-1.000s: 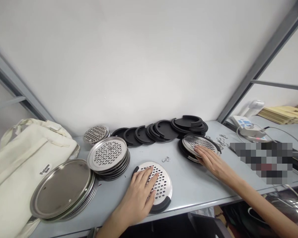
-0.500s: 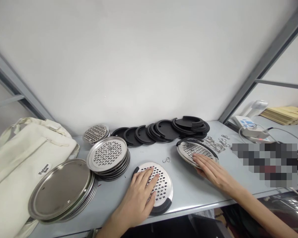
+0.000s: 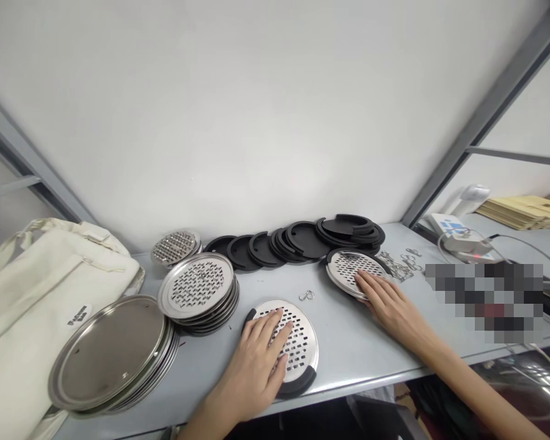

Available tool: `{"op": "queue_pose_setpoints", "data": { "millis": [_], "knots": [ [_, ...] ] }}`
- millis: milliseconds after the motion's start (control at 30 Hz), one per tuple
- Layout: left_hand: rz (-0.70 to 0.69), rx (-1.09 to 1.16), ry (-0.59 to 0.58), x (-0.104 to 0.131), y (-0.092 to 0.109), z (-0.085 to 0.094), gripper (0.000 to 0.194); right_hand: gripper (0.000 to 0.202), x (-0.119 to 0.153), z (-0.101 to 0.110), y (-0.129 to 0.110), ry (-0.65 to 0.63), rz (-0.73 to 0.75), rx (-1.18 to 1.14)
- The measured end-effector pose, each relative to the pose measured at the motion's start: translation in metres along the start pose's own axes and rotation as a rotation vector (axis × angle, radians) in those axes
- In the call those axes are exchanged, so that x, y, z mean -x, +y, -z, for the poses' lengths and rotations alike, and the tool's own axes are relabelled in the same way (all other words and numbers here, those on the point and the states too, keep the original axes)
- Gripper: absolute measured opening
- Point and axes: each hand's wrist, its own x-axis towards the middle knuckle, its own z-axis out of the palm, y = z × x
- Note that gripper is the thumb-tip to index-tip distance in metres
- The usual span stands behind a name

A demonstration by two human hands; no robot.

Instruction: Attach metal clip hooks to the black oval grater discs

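My left hand (image 3: 256,360) lies with spread fingers on a round metal grater (image 3: 300,342) near the table's front edge. Black pieces curve around two sides of that grater. At the right, my right hand (image 3: 387,305) grips the near rim of a second round grater (image 3: 348,269), also edged in black. Its fingers lie over the top; the thumb is hidden. Between the two graters sits a small metal clip (image 3: 307,295). More such clips (image 3: 398,266) lie in a loose heap behind my right hand.
Black round holders (image 3: 307,238) overlap in a row along the wall. At the left stand a stack of grater discs (image 3: 197,287), a smaller grater stack (image 3: 176,247) and plain metal discs (image 3: 110,354), beside a cream bag (image 3: 41,293). A white device (image 3: 462,238) with cables is at right.
The right-hand grater has shifted slightly back and left and lies flatter, with my right hand still at its rim. My left hand stays on its grater.
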Motion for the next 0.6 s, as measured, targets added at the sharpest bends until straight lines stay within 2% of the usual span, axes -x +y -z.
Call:
{"op": "queue_pose_setpoints", "data": {
  "millis": [167, 300, 367, 433, 500, 600],
  "knots": [
    [0.004, 0.006, -0.014, 0.000, 0.000, 0.000, 0.049, 0.047, -0.009, 0.006, -0.012, -0.051, -0.123, 0.026],
    [0.005, 0.006, -0.003, 0.001, -0.001, 0.000, 0.049, 0.055, -0.015, 0.008, -0.004, -0.127, -0.252, -0.090],
    [0.000, 0.002, 0.004, 0.001, -0.001, 0.000, 0.049, 0.066, -0.016, 0.005, 0.008, -0.154, -0.361, -0.127],
    [-0.006, 0.001, 0.011, 0.001, -0.001, 0.000, 0.049, 0.091, -0.016, 0.000, 0.022, -0.206, -0.420, -0.142],
    [-0.006, 0.001, 0.012, 0.001, -0.001, 0.000, 0.049, 0.113, -0.017, -0.004, 0.036, -0.319, -0.412, -0.178],
    [0.006, 0.005, -0.014, 0.000, -0.001, 0.000, 0.050, 0.122, -0.023, -0.005, 0.054, -0.501, -0.401, -0.269]
  ]
}}
